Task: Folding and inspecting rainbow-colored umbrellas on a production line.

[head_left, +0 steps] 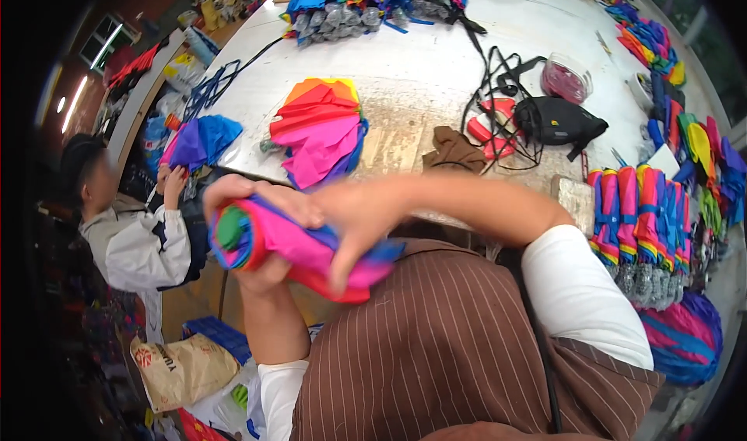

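Observation:
A rainbow folding umbrella (pixel 288 242), its canopy gathered into a roll, is held in front of my apron. Its round end with green in the middle points left. Around that end my left hand (pixel 268 272) is closed, with part of the grip hidden behind the cloth. My right hand (pixel 354 211) lies across the top of the roll, blurred by motion, its fingers curved over the pink and blue fabric. On the table beyond lies another rainbow umbrella (pixel 323 130) with loose, half-gathered cloth.
The white worktable (pixel 420 59) bears stacked umbrellas (pixel 334 9), a black pouch (pixel 556 120), tangled black cords, a clear tub (pixel 566 79) and brown cloth (pixel 454 151). Rolled umbrellas (pixel 638 215) stand at right. At left a co-worker (pixel 136 231) handles a blue-purple umbrella (pixel 204 141). A paper sack (pixel 183 371) sits below.

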Available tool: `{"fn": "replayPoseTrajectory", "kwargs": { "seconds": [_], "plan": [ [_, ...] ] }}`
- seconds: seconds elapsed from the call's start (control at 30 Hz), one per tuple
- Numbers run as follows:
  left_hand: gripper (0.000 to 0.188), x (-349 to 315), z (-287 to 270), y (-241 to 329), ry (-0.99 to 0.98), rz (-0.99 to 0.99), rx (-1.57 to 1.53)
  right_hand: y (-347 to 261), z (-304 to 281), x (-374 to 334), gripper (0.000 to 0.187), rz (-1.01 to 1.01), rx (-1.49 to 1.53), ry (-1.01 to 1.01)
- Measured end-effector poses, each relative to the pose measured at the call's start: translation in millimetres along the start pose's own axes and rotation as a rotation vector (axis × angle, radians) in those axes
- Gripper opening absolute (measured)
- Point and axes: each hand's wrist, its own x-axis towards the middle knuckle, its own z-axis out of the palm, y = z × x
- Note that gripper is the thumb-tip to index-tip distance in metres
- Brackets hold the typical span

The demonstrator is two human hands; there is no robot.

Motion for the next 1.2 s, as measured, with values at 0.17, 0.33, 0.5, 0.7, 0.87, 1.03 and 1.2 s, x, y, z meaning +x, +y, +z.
{"fn": "replayPoseTrajectory", "kwargs": {
  "seconds": [0.17,0.33,0.5,0.7,0.87,1.03,1.2],
  "plan": [
    [0.060,38,30,4,-0.122,0.045,-0.241,13,6,4,0.072,-0.128,0.593,-0.227],
    [0.046,21,5,17,0.284,-0.038,0.177,-10,4,3,0.051,0.008,0.218,0.264],
    [0.045,34,-8,12,-0.332,0.021,-0.020,6,13,-2,0.052,-0.128,0.835,-0.122],
    [0.055,27,-9,-14,0.442,-0.224,0.374,27,-1,-14,0.059,0.059,-0.039,0.384],
    [0.054,-5,-17,-41,0.236,-0.246,0.017,27,-4,-24,0.066,0.331,-0.269,0.542],
    [0.043,-23,-31,-23,0.437,-0.498,-0.115,22,25,-3,0.076,0.318,-0.212,0.506],
    [0.028,0,-47,-35,0.342,-0.353,0.019,37,-9,-34,0.073,0.286,-0.102,0.479]
  ]
}}
